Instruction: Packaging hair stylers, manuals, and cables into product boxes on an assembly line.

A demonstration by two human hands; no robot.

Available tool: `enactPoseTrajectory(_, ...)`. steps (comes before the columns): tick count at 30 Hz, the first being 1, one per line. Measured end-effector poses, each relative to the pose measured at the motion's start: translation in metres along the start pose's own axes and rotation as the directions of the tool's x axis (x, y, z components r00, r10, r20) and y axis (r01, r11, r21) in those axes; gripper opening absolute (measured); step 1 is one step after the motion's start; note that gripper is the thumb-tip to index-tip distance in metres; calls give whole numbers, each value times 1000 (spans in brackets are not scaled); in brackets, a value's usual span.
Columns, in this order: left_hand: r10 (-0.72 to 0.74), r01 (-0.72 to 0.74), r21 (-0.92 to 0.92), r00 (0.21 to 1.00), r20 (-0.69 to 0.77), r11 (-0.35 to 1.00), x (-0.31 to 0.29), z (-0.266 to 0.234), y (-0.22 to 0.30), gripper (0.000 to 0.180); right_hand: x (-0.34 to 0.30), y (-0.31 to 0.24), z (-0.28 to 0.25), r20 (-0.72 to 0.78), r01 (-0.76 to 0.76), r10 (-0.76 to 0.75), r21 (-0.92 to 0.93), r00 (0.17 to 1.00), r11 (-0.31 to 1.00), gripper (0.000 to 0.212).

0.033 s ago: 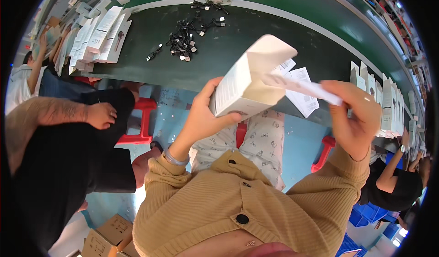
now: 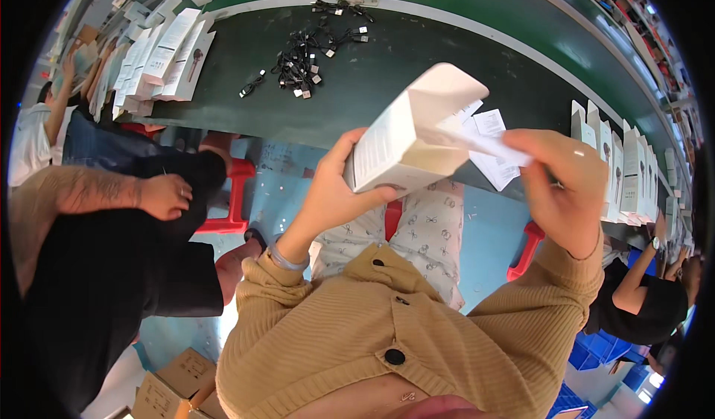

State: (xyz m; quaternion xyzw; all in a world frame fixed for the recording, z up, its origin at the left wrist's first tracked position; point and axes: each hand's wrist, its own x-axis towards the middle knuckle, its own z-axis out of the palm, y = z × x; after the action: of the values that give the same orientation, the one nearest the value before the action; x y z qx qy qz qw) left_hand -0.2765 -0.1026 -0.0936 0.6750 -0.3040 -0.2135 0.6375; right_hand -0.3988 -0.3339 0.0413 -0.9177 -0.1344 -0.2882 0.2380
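My left hand [image 2: 337,179] is wrapped around a white cardboard box [image 2: 381,145], held tilted over my lap with its open end and raised flap towards the right. Between the thumb and fingers of my right hand [image 2: 563,184] is a folded white paper leaflet [image 2: 491,146], slightly blurred. The leaflet's far end reaches into the mouth of the box; how deep it goes is hidden. Behind it, more printed leaflets [image 2: 493,167] lie loosely overlapped on the dark table near its front edge.
A pile of black USB cables [image 2: 299,65] lies on the dark green table [image 2: 223,113]. White boxes [image 2: 160,61] stand at the left, more boxes [image 2: 633,169] at the right. A co-worker's hand [image 2: 165,195] rests on their thigh at left. A red stool [image 2: 237,195] stands below.
My right hand has moved left with the leaflet, whose end is now deeper in the box's opening. The box has shifted slightly right and down.
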Motion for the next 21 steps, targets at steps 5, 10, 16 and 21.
enactPoseTrajectory(5, -78, 81, -111, 996, 38, 990, -20, 2, -16, 79, 16, -4, 42, 171, -45, 33, 66, 985, 997, 31)
enactPoseTrajectory(10, -111, 81, -348, 991, -68, 934, -50, -22, -48, 79, 28, 25, 68, 2, -323, 325, 101, 946, 941, 27)
enactPoseTrajectory(16, -48, -33, -281, 960, -277, 959, -65, -49, -73, 81, 86, 79, 207, 293, -392, 384, -33, 875, 919, 33)
enactPoseTrajectory(21, -54, -37, -241, 931, -361, 970, -67, -48, -82, 82, 126, 92, 272, 367, -520, 497, -40, 787, 853, 28)
